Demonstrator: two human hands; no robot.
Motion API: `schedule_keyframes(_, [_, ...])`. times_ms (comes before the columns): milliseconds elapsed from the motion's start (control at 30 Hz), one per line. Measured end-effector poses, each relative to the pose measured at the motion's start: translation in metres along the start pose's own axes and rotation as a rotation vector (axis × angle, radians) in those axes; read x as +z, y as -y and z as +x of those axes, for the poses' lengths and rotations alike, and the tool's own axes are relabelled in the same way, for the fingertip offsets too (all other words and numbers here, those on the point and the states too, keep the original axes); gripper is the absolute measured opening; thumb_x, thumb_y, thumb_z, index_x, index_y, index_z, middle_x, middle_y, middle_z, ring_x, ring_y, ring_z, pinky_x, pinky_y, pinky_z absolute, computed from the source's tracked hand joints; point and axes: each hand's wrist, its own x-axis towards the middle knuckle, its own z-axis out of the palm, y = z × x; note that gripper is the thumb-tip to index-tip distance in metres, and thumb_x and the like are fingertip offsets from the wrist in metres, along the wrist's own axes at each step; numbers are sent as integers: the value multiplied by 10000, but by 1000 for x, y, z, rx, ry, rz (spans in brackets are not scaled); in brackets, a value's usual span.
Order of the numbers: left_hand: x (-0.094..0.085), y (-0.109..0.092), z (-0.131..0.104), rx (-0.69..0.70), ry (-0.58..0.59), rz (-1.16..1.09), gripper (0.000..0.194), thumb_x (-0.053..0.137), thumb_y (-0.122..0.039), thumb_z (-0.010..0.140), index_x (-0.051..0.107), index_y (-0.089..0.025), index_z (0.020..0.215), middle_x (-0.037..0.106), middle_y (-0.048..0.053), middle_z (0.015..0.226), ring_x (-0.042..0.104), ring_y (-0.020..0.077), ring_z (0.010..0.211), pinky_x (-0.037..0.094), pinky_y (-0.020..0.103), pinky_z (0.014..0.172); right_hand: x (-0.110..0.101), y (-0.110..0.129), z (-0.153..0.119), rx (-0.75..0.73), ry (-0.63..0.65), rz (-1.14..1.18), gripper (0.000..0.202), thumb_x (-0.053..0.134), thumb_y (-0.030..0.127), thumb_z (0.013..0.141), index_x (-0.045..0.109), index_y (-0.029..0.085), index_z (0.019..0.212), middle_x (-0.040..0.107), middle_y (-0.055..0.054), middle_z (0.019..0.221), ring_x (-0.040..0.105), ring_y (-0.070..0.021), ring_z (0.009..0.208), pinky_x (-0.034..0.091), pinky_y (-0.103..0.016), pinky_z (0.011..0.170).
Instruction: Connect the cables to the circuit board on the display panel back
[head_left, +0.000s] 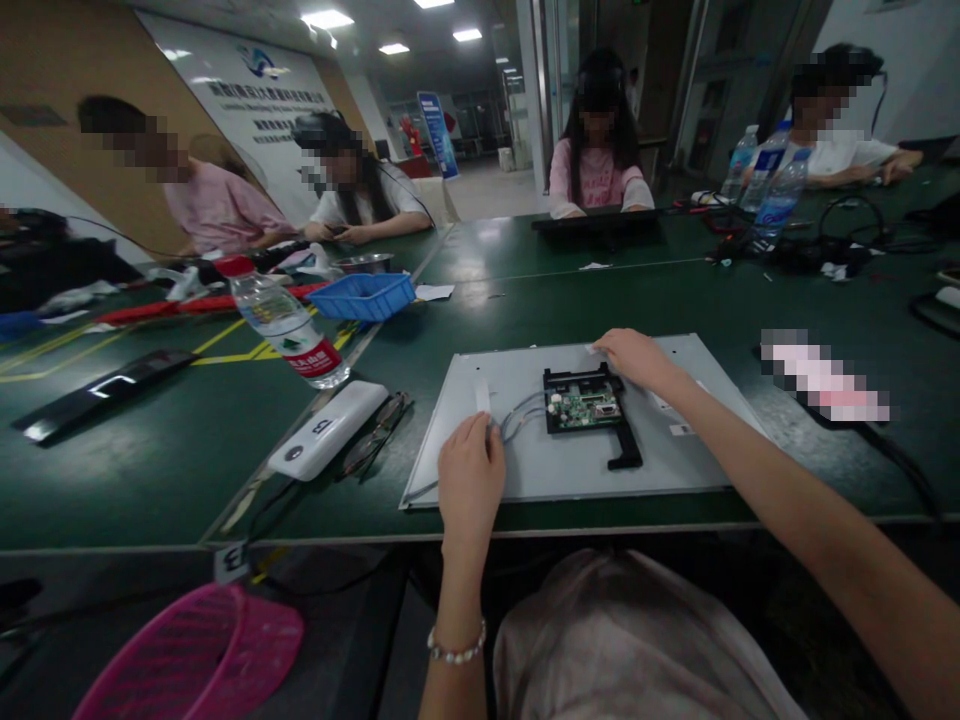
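A flat grey panel [540,470] lies on the green table before me. On its middle sits a black bracket [625,440] around a green circuit board [586,408], with grey wires [527,405] running left from it. My left hand [471,475] rests over the panel's left part, fingers closed at the lower end of a narrow white tape strip [483,396]. My right hand [639,360] reaches across to the far edge, its fingers pinched together by a tiny white piece; what they hold is too small to make out.
Left of the panel lie eyeglasses [377,433], a white power bank [328,430], a water bottle [281,325] and a blue basket [361,298]. A phone-like object [825,385] with a cable lies right. A pink basket [202,660] stands below the table edge. Several people sit around.
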Motion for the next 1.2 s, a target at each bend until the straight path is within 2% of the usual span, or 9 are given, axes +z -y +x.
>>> schedule_keyframes(133, [-1, -1, -1, 29, -64, 54, 282, 466, -298, 918, 578, -184, 1150, 604, 134, 1231, 496, 311, 1221, 381, 525, 1015, 5, -10, 0, 10, -32, 15, 426, 410, 19, 820, 675, 141, 1130, 650, -121, 1180, 583, -227, 1098, 435, -334, 948])
schedule_keyframes(267, [-8, -7, 0, 37, -177, 35, 312, 474, -303, 922, 532, -188, 1206, 527, 145, 1328, 402, 310, 1313, 326, 532, 1056, 2, -11, 0, -23, -121, 63, 366, 412, 103, 882, 652, 109, 1159, 651, -132, 1170, 579, -228, 1103, 417, -342, 979])
schedule_keyframes(367, [-11, -22, 1, 54, -234, 10, 324, 463, -297, 929, 507, -185, 1230, 493, 140, 1367, 349, 307, 1351, 286, 540, 1080, 3, -12, 1, -93, -125, 83, 302, 501, 186, 885, 661, 121, 1133, 661, -121, 1149, 587, -231, 1085, 426, -344, 971])
schedule_keyframes(433, [-9, -39, 0, 94, -190, -19, 335, 447, -298, 937, 492, -181, 1248, 489, 135, 1375, 344, 295, 1357, 289, 525, 1088, 7, -15, 4, -144, -96, 85, 267, 561, 211, 867, 675, 132, 1095, 671, -113, 1126, 594, -231, 1067, 435, -343, 956])
schedule_keyframes(567, [9, -77, -4, 217, 40, -40, 416, 433, -338, 943, 431, -178, 1328, 449, 125, 1417, 320, 275, 1374, 306, 490, 1096, 13, -19, 7, -179, -63, 61, 218, 578, 215, 870, 693, 149, 1043, 692, -102, 1086, 614, -224, 1031, 452, -339, 913])
schedule_keyframes(667, [23, -93, -9, 223, 141, 2, 459, 432, -345, 940, 404, -156, 1358, 405, 128, 1452, 298, 280, 1384, 308, 496, 1097, 14, -13, 7, -160, -76, -15, 204, 540, 213, 896, 706, 164, 1005, 704, -93, 1059, 621, -222, 1016, 449, -328, 895])
schedule_keyframes(833, [28, -92, -13, 226, 210, 56, 444, 424, -350, 938, 437, -158, 1339, 365, 127, 1478, 287, 296, 1384, 305, 517, 1093, 14, -3, 6, -111, -87, -103, 215, 505, 185, 908, 716, 182, 952, 712, -78, 1033, 627, -216, 995, 443, -304, 861])
schedule_keyframes(1067, [24, -92, -12, 238, 229, 60, 448, 428, -326, 934, 432, -155, 1349, 353, 132, 1483, 286, 296, 1381, 316, 513, 1086, 11, -8, 7, -62, -141, -10, 233, 482, 233, 931, 695, 177, 1010, 706, -64, 1041, 625, -196, 980, 434, -287, 866])
schedule_keyframes(1200, [24, -92, -12, 240, 228, 61, 450, 434, -321, 930, 435, -155, 1348, 360, 135, 1478, 289, 300, 1379, 321, 519, 1082, 8, -14, 6, -139, -105, -30, 235, 509, 267, 922, 684, 160, 1037, 697, -83, 1065, 608, -211, 1014, 426, -304, 891])
